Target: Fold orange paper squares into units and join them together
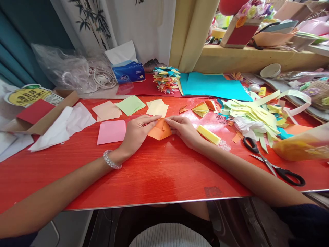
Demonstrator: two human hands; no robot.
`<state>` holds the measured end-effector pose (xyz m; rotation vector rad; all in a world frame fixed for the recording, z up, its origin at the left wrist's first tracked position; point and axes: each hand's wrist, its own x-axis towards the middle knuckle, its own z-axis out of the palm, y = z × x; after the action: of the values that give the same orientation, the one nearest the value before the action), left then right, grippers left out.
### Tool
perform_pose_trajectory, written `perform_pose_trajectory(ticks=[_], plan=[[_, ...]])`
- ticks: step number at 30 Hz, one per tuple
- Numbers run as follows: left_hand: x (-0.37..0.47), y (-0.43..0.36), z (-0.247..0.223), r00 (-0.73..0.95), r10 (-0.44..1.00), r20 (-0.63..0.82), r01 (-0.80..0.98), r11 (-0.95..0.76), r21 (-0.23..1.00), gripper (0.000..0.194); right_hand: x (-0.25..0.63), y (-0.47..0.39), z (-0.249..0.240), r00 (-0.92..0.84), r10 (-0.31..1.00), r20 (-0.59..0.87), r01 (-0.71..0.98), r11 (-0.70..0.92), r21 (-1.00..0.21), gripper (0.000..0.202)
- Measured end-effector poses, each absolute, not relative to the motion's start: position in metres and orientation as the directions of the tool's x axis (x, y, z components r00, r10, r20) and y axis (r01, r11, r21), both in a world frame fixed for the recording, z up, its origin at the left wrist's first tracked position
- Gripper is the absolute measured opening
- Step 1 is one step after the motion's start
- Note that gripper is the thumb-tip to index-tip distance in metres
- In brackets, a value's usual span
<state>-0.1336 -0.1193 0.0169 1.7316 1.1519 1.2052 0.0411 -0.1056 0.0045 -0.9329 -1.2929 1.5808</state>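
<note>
An orange sheet of paper (159,132), partly folded, is held between my two hands just above the red table. My left hand (137,132) pinches its upper left edge, thumb and fingers together. On the other side my right hand (183,128) grips the upper right edge the same way. Close around them lie small stacks of square paper: pink (111,132), peach (106,110), green (131,105) and cream (157,107). Folded yellow and orange paper pieces (200,109) rest beyond my right hand, and a yellow stick-like block (208,134) lies beside that wrist.
Black-handled scissors (273,164) lie open at the right, near a heap of pale green paper strips (246,115). At the back stand a colourful folded-paper stack (167,79), blue paper sheets (216,85) and a tissue pack (127,70). A cardboard tray (43,118) sits at the left.
</note>
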Motion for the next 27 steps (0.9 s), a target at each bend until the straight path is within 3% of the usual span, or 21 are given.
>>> perform_pose_trajectory(ticks=[9,21,27], plan=[[-0.131,-0.120,0.022,0.226,0.947,0.228,0.190,-0.272,0.943,0.026,0.041,-0.107,0.002,-0.256,0.965,0.053,0.004,0.056,-0.998,0.023],[-0.131,-0.114,0.016,0.243,0.948,0.206,0.076,-0.231,0.970,0.017,0.042,-0.107,-0.001,-0.245,0.964,0.100,0.017,0.108,-0.994,0.023],[-0.132,-0.111,0.010,0.228,0.959,0.168,0.087,-0.192,0.977,0.028,0.041,-0.108,0.001,-0.248,0.964,0.093,0.002,0.097,-0.995,0.022]])
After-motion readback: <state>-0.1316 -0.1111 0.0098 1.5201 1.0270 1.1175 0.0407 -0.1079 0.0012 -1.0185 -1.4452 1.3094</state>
